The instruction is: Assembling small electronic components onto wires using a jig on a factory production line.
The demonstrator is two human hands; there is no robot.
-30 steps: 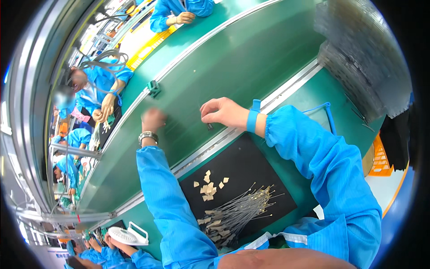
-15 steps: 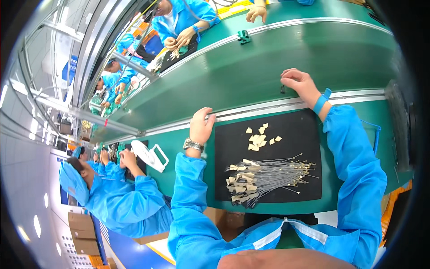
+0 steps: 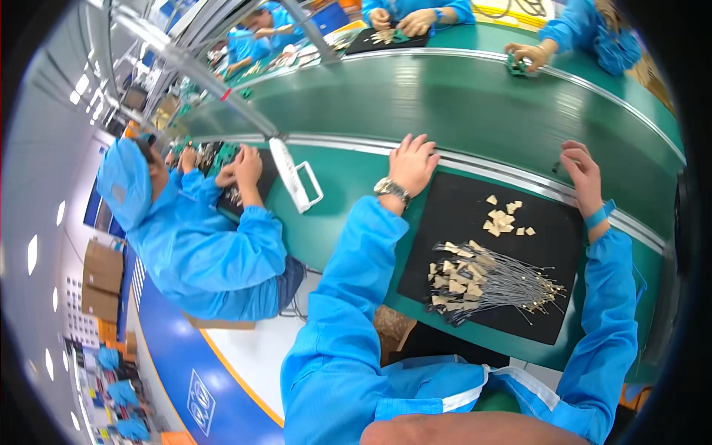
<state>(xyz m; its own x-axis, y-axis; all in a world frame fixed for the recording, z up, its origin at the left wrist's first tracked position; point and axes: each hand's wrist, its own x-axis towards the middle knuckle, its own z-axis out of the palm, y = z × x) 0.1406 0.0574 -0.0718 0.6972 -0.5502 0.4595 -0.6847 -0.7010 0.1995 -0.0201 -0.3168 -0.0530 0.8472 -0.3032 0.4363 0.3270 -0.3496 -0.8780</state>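
Here, in the head view, we see a cable bundle (image 3: 508, 279) on a black mat (image 3: 445, 196), with our left grip (image 3: 411, 169) and right grip (image 3: 584, 178) beyond it.
Taking the mat's middle as the dial's centre, we find the thin grey cables toward six o'clock and loose cream pieces (image 3: 500, 221) near twelve. Our left grip lies palm down at the metal rail (image 3: 504, 172) between ten and eleven, fingers a little apart. Our right grip is between one and two, fingers curled; a small dark piece (image 3: 556, 167) shows right by its fingertips against the green belt (image 3: 445, 89), and we cannot tell whether it is pinched. Between nine and ten, a white handled fixture (image 3: 288, 170) rests on the green bench (image 3: 348, 182).
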